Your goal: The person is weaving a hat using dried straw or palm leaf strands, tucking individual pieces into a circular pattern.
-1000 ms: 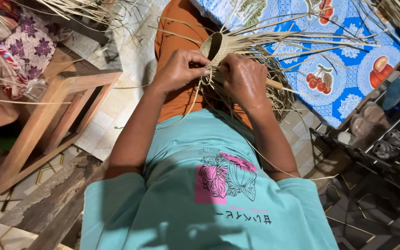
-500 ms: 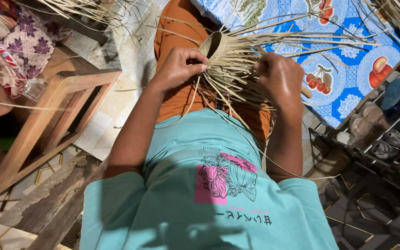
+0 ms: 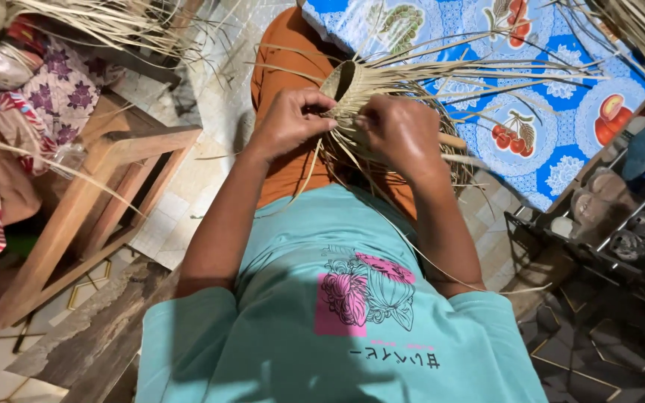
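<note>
A half-woven straw basket (image 3: 349, 83) rests on my lap, with long loose straw strips (image 3: 487, 75) fanning out to the right. My left hand (image 3: 289, 119) grips the basket's woven edge from the left. My right hand (image 3: 401, 130) is closed on straw strands just right of it, fingers pinching them against the weave. Both hands nearly touch over the basket. I wear a teal printed shirt (image 3: 337, 321) and orange trousers (image 3: 281, 67).
A blue patterned cloth (image 3: 531, 97) with fruit prints lies beyond the basket. A wooden stool (image 3: 106, 186) stands at the left, with floral fabric (image 3: 54, 89) and bundles of straw (image 3: 106, 19) behind it. A dark wire rack (image 3: 614, 224) with small items is at the right.
My right hand had swung out to the right drawing a strand, and has now come back in to the basket beside my left hand. The left hand stayed on the rim.
</note>
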